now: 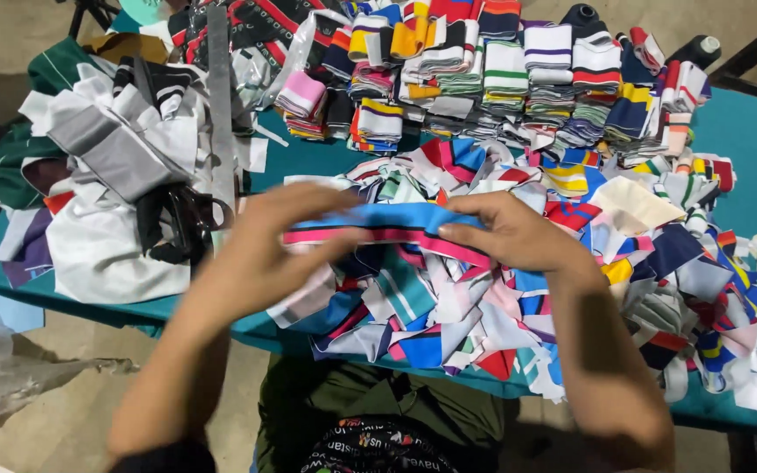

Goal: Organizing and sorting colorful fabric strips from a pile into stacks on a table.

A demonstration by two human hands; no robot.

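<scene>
Both hands, L & R, fingers pinching blue-pink striped fabric strip over scrap pile.

Both forearms are bare to the elbow; below, olive-green trousers and a dark printed garment show.

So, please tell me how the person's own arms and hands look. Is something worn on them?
Both forearms are bare down to the wrists, with no sleeves in view. The left hand and the right hand wear no gloves, and no ring, watch or bracelet shows. The left hand is blurred, so small details there cannot be told.
</scene>
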